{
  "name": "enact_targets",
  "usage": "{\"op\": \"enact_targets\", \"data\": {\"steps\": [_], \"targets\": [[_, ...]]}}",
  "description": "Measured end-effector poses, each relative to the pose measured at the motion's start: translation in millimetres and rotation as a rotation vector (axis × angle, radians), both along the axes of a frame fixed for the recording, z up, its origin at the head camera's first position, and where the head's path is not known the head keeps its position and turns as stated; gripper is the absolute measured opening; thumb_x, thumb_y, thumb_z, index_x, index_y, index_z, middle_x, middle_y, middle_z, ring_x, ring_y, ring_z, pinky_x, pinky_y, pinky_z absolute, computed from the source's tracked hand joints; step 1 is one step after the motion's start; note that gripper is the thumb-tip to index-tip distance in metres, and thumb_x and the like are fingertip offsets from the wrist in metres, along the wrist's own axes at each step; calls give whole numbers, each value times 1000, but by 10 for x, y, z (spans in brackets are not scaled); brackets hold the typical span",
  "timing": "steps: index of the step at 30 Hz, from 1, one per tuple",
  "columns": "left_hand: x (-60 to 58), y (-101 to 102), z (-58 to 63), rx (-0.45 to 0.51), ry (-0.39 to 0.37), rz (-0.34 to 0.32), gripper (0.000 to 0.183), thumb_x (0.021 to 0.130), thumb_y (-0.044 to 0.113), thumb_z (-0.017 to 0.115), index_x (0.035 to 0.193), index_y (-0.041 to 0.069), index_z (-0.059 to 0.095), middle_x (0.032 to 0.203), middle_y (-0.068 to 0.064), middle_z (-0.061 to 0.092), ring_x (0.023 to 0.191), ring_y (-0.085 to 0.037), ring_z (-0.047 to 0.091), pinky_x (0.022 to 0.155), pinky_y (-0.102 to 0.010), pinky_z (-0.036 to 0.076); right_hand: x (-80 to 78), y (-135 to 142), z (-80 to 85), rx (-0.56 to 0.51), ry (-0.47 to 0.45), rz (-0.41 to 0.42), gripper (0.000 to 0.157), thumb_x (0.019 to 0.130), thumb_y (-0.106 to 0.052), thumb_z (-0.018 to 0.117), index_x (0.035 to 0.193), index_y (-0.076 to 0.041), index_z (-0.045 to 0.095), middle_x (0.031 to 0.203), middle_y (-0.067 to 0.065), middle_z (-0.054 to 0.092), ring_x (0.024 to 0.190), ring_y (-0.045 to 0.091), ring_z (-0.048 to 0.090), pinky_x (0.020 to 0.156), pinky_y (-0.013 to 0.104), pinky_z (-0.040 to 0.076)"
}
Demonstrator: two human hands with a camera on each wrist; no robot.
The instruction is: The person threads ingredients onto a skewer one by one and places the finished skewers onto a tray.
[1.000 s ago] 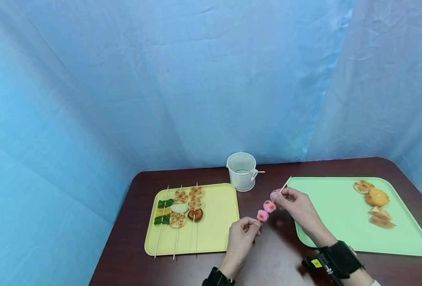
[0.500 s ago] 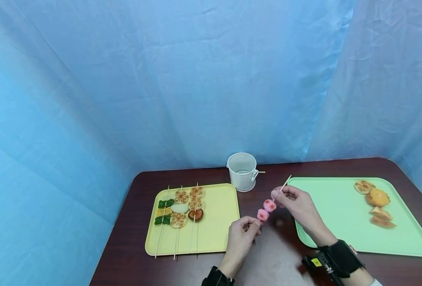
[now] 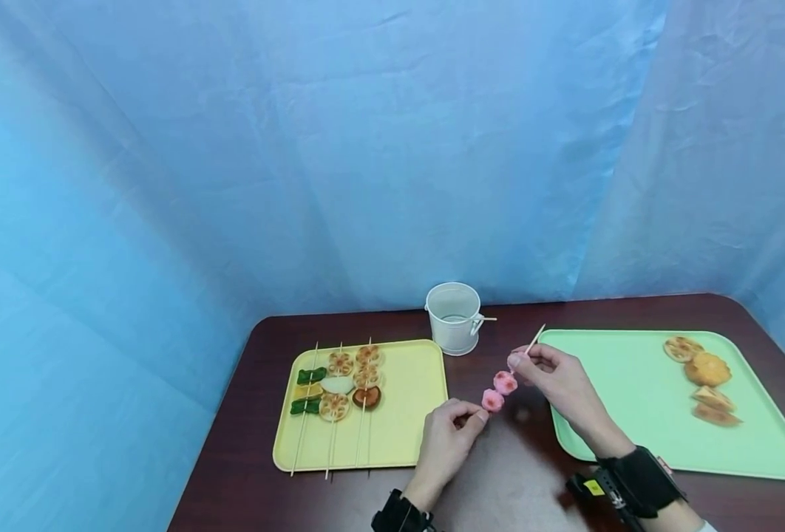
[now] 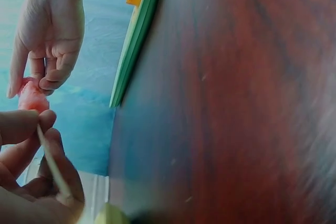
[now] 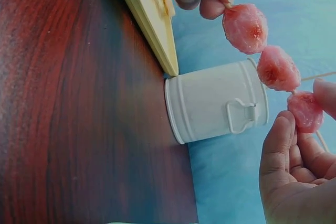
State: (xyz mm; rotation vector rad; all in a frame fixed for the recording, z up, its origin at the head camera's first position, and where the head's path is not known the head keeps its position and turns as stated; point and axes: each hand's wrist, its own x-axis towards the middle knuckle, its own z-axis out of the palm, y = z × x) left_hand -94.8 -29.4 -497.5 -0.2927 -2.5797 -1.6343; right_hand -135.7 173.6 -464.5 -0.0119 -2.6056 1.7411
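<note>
A thin wooden skewer [image 3: 535, 339] carries three pink, red-marked food pieces, one of them the middle piece [image 5: 279, 68]. It hangs slanted above the table between both hands. My left hand [image 3: 447, 437] pinches the skewer's lower part between thumb and fingertips, just below the lowest pink piece [image 5: 245, 28]. With thumb and fingers, my right hand [image 3: 560, 386] grips the uppermost pink piece [image 5: 305, 111]. The skewer's tip sticks out beyond that hand. In the head view the right fingers hide most of the uppermost piece.
On the left, a yellow tray [image 3: 409, 436] bears three loaded skewers with lotus slices, green pieces and a mushroom. A green tray [image 3: 605, 369] on the right holds several loose food pieces. Behind the hands stands a small white bucket [image 3: 454, 325] with a stick across its handle.
Both hands keep their hold on the skewer and its pink pieces. The head view has shifted slightly, and the left wrist has turned a little to the left.
</note>
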Motion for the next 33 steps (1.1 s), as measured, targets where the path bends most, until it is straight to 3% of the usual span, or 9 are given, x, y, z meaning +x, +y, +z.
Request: {"op": "enact_targets", "data": {"steps": [3,8,15,24,33], "targets": [[-22,-29,16,-69,75,-16,10,86,19,70,79,16,76,67,12,54,59,0,45,52,-14,35,0,-6,19,6,7,10,43,89,-47,62,110,-9,66,98,3,69,90,10,66,75,23,52],[-33,-70,45,-90,105,-38,9,86,17,70,80,14,76,68,12,55,59,2,45,52,-13,36,-5,-5,66,-7,-4,41,44,90,-46,62,113,-8,65,103,5,69,92,11,66,76,26,53],[4,-261,60,-131,54,-36,9,86,20,70,81,16,77,69,14,57,59,2,46,52,-15,38,5,167,72,21,-18,-3,54,98,-50,44,120,-4,62,103,12,66,84,18,63,78,35,53],[35,-640,46,-264,46,-32,10,86,21,71,83,16,78,68,14,59,55,3,45,49,-16,38,12,351,15,-68,-18,-33,60,100,-48,38,123,4,59,106,20,62,85,25,62,70,27,54],[120,-891,28,-161,-162,10,13,89,17,67,87,7,74,53,8,58,36,-1,51,34,-21,43,21,386,3,-108,-35,-35,63,101,-49,36,122,6,57,104,21,61,82,24,60,67,27,53]]}}
